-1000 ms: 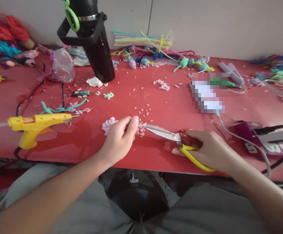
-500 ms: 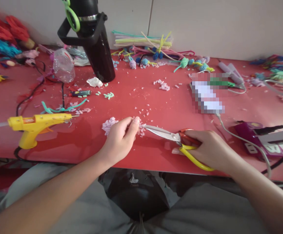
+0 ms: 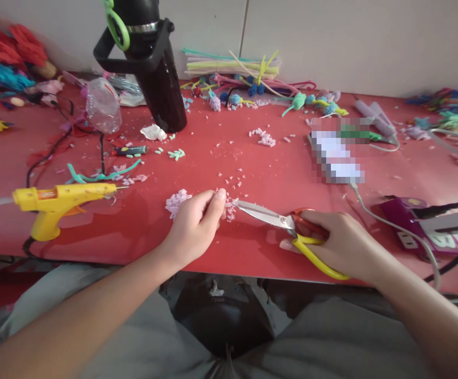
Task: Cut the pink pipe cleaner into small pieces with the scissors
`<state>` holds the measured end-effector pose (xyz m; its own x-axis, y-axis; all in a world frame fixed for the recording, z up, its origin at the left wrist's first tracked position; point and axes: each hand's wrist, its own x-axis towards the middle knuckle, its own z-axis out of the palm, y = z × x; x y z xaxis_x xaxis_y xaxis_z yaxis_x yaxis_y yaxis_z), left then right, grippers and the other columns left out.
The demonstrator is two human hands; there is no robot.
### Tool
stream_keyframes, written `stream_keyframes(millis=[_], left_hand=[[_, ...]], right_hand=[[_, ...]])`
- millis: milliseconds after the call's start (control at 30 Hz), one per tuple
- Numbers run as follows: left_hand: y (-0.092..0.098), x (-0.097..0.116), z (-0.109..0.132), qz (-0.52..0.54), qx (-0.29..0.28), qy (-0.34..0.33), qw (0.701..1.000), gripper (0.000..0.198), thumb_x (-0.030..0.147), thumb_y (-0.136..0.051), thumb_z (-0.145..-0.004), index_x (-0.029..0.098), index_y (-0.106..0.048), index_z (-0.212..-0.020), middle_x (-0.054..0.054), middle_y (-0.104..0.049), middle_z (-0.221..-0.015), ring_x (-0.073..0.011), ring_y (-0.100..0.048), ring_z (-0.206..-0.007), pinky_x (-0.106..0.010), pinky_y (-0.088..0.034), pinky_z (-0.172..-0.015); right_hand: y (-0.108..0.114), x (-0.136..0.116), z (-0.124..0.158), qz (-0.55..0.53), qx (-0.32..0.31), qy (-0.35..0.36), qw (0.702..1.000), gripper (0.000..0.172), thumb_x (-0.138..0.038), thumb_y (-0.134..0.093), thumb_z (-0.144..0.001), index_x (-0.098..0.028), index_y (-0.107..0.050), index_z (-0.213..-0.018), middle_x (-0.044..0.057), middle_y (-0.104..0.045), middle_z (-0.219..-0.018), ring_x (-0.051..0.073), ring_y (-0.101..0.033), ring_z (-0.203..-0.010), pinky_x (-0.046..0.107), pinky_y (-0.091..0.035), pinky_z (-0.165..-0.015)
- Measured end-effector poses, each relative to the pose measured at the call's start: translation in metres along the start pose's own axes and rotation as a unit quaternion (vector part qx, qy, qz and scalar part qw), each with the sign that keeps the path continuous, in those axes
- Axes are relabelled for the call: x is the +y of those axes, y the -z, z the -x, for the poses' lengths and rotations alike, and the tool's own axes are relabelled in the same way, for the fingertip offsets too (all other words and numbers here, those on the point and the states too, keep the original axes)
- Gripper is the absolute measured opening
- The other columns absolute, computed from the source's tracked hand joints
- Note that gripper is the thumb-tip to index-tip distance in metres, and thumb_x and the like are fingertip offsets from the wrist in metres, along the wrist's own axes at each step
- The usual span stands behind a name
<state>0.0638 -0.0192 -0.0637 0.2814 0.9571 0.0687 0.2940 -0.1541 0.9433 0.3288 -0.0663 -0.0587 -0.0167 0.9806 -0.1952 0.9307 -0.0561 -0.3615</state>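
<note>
My left hand [image 3: 197, 223] is closed, thumb against the fingers, in a pinch over the front of the table. A small pale pink fuzzy piece [image 3: 232, 202] pokes out past its fingertips; the rest is hidden in the pinch. In my right hand [image 3: 341, 245] are scissors [image 3: 266, 215] with one red and one yellow handle. Their blades look nearly closed and point left, the tips just beside the pink piece. Pink trimmings [image 3: 230, 213] lie beneath the tips. A heap of short pink pieces [image 3: 178, 202] sits just behind my left hand.
A yellow glue gun [image 3: 63, 197] lies at left, its cord hanging over the red table's [image 3: 221, 258] edge. A black tumbler [image 3: 161, 89] stands behind. Chenille stems [image 3: 229, 64] lie along the wall. At right are a cabled, pixelated device [image 3: 337, 158] and a purple box [image 3: 405, 221].
My right hand and the scissors have shifted slightly to the right, the tips a little farther from my left fingertips. The left hand has stayed in place.
</note>
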Motion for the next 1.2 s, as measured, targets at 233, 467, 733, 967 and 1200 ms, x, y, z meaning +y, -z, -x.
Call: stream_keyframes(millis=[233,467,733,967,1200], left_hand=[[-0.0007,0.0002,-0.0003,0.002,0.001,-0.002,1.0,0.044,0.046,-0.045,-0.101,0.021,-0.033,-0.067,0.004,-0.032,-0.06,-0.0097,-0.035,-0.053,-0.023,-0.034,-0.047],[0.0001,0.0005,0.0,0.001,-0.008,0.001,1.0,0.044,0.047,-0.045,-0.101,0.021,-0.032,-0.067,0.004,-0.032,-0.059,-0.0094,-0.038,-0.052,-0.024,-0.034,-0.045],[0.0009,-0.0012,-0.0006,-0.01,-0.013,0.0,1.0,0.044,0.048,-0.044,-0.101,0.021,-0.034,-0.068,0.004,-0.033,-0.059,-0.0091,-0.037,-0.051,-0.025,-0.034,-0.047],[0.0017,0.0005,-0.0004,-0.013,-0.011,-0.01,1.0,0.044,0.047,-0.044,-0.101,0.021,-0.033,-0.068,0.004,-0.034,-0.059,-0.0087,-0.037,-0.051,-0.026,-0.033,-0.048],[0.0023,0.0016,0.0006,-0.017,-0.016,-0.015,1.0,0.043,0.046,-0.045,-0.101,0.021,-0.034,-0.068,0.004,-0.036,-0.059,-0.0084,-0.037,-0.051,-0.025,-0.033,-0.049]], right_hand=[[0.0005,-0.0026,-0.0023,0.0,0.001,0.003,1.0,0.059,-0.073,-0.065,-0.067,-0.025,-0.031,-0.061,-0.005,-0.032,-0.057,0.013,-0.027,-0.052,0.027,-0.028,-0.05],[0.0006,-0.0052,-0.004,-0.002,0.013,0.003,1.0,0.062,-0.077,-0.063,-0.066,-0.024,-0.031,-0.058,-0.004,-0.031,-0.056,0.013,-0.025,-0.052,0.027,-0.027,-0.048],[0.001,-0.0037,-0.0035,-0.01,0.004,-0.015,1.0,0.061,-0.078,-0.059,-0.069,-0.024,-0.032,-0.059,-0.003,-0.033,-0.056,0.013,-0.027,-0.053,0.028,-0.029,-0.048],[0.0017,-0.0023,-0.0002,0.004,-0.006,0.005,1.0,0.058,-0.07,-0.064,-0.072,-0.025,-0.029,-0.063,-0.004,-0.033,-0.057,0.013,-0.025,-0.052,0.028,-0.029,-0.048],[0.0014,-0.0026,-0.0025,-0.003,-0.007,0.01,1.0,0.059,-0.073,-0.063,-0.071,-0.024,-0.032,-0.062,-0.003,-0.035,-0.057,0.013,-0.027,-0.052,0.028,-0.029,-0.049]])
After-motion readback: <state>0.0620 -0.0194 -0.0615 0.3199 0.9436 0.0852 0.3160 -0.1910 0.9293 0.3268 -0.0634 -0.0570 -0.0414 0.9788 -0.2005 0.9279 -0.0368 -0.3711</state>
